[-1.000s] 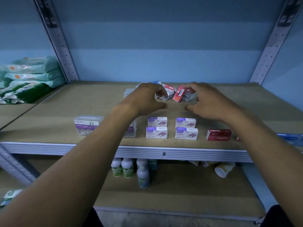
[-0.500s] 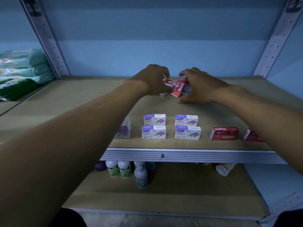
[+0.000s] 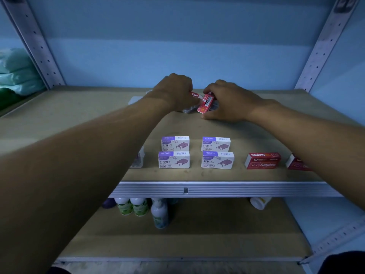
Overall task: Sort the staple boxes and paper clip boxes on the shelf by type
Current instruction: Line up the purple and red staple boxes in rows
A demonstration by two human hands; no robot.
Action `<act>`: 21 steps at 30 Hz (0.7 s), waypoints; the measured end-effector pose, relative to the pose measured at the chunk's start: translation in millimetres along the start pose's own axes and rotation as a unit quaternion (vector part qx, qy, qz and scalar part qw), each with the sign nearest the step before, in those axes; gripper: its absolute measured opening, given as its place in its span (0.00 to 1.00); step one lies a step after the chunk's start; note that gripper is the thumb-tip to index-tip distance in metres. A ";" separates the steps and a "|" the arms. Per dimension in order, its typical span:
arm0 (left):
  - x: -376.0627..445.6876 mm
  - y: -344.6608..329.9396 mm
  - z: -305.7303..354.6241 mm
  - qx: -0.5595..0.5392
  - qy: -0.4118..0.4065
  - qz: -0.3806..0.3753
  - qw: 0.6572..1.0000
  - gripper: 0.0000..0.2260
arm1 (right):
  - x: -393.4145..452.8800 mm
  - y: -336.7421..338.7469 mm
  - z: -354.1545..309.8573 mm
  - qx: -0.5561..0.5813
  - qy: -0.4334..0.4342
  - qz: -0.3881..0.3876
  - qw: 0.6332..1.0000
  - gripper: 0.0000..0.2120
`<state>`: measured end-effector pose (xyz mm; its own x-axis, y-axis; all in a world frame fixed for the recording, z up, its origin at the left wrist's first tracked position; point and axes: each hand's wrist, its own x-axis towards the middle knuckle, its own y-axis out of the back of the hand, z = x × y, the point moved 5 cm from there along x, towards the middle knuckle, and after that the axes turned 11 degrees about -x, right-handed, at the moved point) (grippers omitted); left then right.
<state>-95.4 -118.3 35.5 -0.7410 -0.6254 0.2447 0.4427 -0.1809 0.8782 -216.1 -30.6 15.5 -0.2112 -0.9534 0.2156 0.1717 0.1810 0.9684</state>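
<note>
Both hands are reached to the back of the shelf [image 3: 59, 119]. The right hand [image 3: 227, 101] is curled over a tilted red staple box [image 3: 205, 103], with the thumb at its near lower corner and fingers [image 3: 212, 89] over its far end, so the box is pinched. The left hand [image 3: 175, 91] is curled round a second red staple box [image 3: 194, 94], only its "Staples" end being seen past the knuckles. A clear plastic box [image 3: 188, 110] is seen just under and between the two hands; its contents cannot be told. Nearer the viewer than the fingers, four white-and-purple staple boxes [image 3: 174, 160] are set in a two-by-two block. To the right of those, below the right wrist, two red staple boxes [image 3: 262, 160] are counted, the outer one partly hidden by the right forearm. One clear box [image 3: 138, 159] is partly hidden beside the left forearm. On the lower shelf, several bottles [image 3: 160, 214] are seen; an exact count cannot be told.
</note>
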 end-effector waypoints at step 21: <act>16.5 -5.1 -9.9 -0.078 0.045 0.046 0.995 0.17 | -5.7 6.7 -6.9 -0.030 0.000 0.019 0.999 0.29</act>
<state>-105.0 -135.2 31.0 -0.6488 -0.7088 0.2770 0.5844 -0.2310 0.7779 -207.1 -25.6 19.9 -0.2027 -0.9462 0.2522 0.2372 0.2025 0.9501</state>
